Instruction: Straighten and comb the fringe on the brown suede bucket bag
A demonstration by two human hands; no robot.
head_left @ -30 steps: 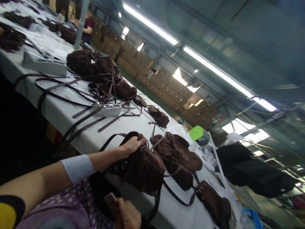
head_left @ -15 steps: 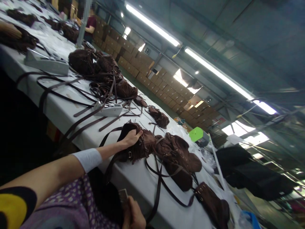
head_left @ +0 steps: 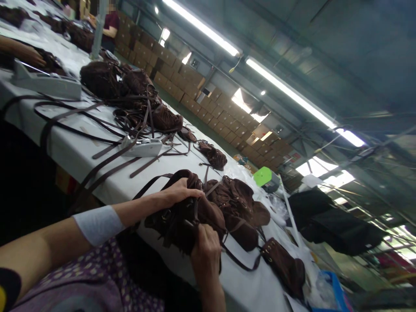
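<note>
A brown fringed suede bag [head_left: 182,216] lies at the near edge of the long white table [head_left: 74,151]. My left hand [head_left: 178,191] is closed over the bag's top, its arm with a white wristband reaching in from the lower left. My right hand [head_left: 204,251] has come up from below and grips the bag's front by its strap and fringe. More brown bags [head_left: 240,208] lie touching it on the right, and a smaller one [head_left: 286,268] sits further right.
Loose brown straps [head_left: 97,125] trail across the table and over its edge. Two grey-white devices [head_left: 143,148] [head_left: 45,84] lie among them. More bags are piled at the back left [head_left: 110,80], where another person's hand [head_left: 27,54] rests. A green object [head_left: 264,177] lies beyond. Cartons are stacked along the far wall.
My right hand rose from below the table edge and took hold of the bag's front. The left hand stayed on the bag's top while the bag shifted toward me.
</note>
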